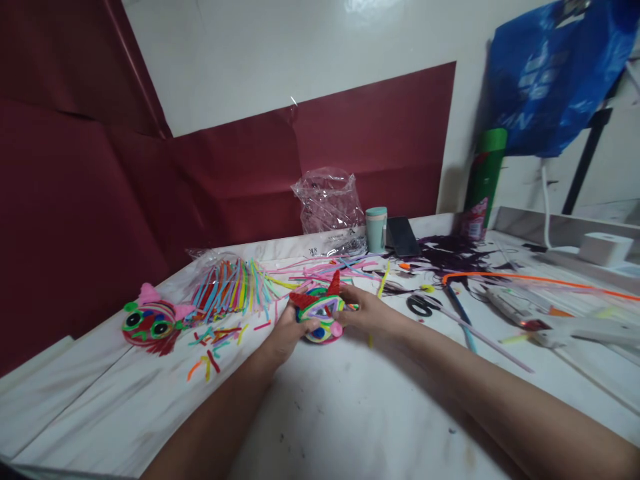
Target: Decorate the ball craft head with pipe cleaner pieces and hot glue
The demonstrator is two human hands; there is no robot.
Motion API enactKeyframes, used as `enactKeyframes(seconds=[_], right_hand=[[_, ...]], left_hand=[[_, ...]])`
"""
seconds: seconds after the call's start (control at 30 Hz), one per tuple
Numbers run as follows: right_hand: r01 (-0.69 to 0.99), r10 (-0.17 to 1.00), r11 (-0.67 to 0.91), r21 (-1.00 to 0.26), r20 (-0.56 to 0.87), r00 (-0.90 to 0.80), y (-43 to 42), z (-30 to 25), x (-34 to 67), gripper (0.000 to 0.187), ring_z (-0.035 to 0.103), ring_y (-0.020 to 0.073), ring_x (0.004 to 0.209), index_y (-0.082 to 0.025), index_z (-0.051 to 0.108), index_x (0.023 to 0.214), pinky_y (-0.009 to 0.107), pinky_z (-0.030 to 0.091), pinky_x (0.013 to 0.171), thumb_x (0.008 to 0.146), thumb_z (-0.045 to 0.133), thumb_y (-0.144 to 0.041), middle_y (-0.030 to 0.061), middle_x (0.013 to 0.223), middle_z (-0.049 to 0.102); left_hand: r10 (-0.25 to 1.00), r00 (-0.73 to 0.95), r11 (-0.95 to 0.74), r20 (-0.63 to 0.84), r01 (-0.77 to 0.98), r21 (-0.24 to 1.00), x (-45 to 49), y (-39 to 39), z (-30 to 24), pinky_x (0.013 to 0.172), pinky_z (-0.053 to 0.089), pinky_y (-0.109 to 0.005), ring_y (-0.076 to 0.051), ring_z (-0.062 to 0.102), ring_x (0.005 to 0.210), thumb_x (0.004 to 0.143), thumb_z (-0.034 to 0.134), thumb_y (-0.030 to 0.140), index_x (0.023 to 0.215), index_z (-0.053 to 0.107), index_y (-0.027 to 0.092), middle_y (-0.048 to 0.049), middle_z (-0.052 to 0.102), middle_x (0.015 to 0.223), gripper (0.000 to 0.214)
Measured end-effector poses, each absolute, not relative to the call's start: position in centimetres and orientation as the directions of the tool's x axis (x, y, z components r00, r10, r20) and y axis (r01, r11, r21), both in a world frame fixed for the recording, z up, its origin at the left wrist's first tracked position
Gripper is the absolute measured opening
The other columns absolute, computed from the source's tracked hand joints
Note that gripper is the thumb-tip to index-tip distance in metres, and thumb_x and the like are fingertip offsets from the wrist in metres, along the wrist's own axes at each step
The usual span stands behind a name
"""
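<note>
On the marble-white table (350, 413), both hands (285, 333) (367, 312) clasp a fuzzy, rounded pipe-cleaner figure (320, 312) between them.

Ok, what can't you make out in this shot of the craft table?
Head view only:
- The pipe-cleaner figure: its sides and underside are covered by the left hand and right hand.
- The green can: its label is too small and blurred to read.
- The white tool: blurred and cut off by the right edge.
- The clear bag: its contents are lost in glare.

There are two pipe-cleaner animal faces (320, 317) (150, 325), one pair of scissors (425, 305), one teal cup (376, 229), one phone (403, 236) and one green can (484, 183).
</note>
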State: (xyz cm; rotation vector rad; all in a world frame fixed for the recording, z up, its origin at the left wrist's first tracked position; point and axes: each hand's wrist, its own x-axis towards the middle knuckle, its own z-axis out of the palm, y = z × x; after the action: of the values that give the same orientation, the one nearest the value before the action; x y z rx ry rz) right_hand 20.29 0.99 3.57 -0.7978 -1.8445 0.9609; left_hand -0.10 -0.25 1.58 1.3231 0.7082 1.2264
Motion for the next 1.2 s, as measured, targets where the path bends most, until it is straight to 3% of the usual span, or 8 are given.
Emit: enactKeyframes(seconds=[0.2, 0.43, 0.77, 1.03, 1.2], right_hand=[[0.164, 0.903, 0.382, -0.909, 0.33, -0.275, 1.3, 2.8, 19.9, 0.039, 0.062, 0.0207, 0.088, -0.018, 0.06, 0.099, 0.034, 0.047, 0.081, 0.061, 0.069, -0.02, 0.004, 0.1, 0.068], [0.11, 0.914, 0.358, -0.927, 0.325, -0.241, 0.5, 2.6, 19.0, 0.047, 0.061, 0.0217, 0.095, -0.019, 0.055, 0.102, 0.034, 0.048, 0.081, 0.057, 0.069, -0.016, 0.005, 0.104, 0.066], [0.143, 0.9, 0.401, -0.905, 0.36, -0.245, 0.1, 2.9, 18.8, 0.044, 0.061, 0.0223, 0.095, -0.018, 0.053, 0.099, 0.035, 0.047, 0.083, 0.058, 0.068, -0.013, 0.005, 0.101, 0.065], [0.118, 0.891, 0.414, -0.902, 0.376, -0.252, 0.2, 2.7, 18.7, 0.045, 0.061, 0.0222, 0.096, -0.019, 0.054, 0.099, 0.036, 0.048, 0.084, 0.058, 0.07, -0.015, 0.0043, 0.102, 0.065], [0.021, 0.917, 0.348, -0.937, 0.335, -0.215, 1.0, 2.0, 18.8, 0.042, 0.062, 0.0202, 0.09, -0.019, 0.056, 0.096, 0.034, 0.049, 0.081, 0.057, 0.074, -0.02, 0.0034, 0.098, 0.067]], left_hand=[[0.951, 0.193, -0.197, 0.242, -0.228, 0.954, -0.2, 0.2, 1.9, 0.092, 0.045, -0.034, -0.023, 0.059, 0.107, 0.067, 0.073, 0.022, 0.118, 0.051, 0.02, -0.008, 0.062, 0.119, 0.055], [0.964, 0.175, -0.174, 0.2, -0.152, 0.973, 0.3, -0.6, 2.4, 0.092, 0.046, -0.039, -0.024, 0.062, 0.102, 0.063, 0.075, 0.021, 0.126, 0.045, 0.022, -0.0085, 0.065, 0.116, 0.07], [0.97, 0.113, -0.206, 0.216, -0.092, 0.974, 1.1, -1.2, 2.9, 0.088, 0.048, -0.036, -0.023, 0.065, 0.095, 0.058, 0.077, 0.018, 0.119, 0.046, 0.02, -0.0072, 0.067, 0.109, 0.068], [0.96, 0.096, -0.239, 0.263, -0.206, 0.949, 0.8, -0.3, 2.1, 0.093, 0.046, -0.037, -0.023, 0.061, 0.104, 0.069, 0.072, 0.03, 0.118, 0.049, 0.021, -0.0077, 0.066, 0.114, 0.054], [0.962, 0.067, -0.251, 0.265, -0.167, 0.954, 0.4, 0.3, 1.7, 0.096, 0.043, -0.036, -0.022, 0.057, 0.111, 0.072, 0.071, 0.04, 0.112, 0.052, 0.023, -0.0063, 0.063, 0.116, 0.047]])
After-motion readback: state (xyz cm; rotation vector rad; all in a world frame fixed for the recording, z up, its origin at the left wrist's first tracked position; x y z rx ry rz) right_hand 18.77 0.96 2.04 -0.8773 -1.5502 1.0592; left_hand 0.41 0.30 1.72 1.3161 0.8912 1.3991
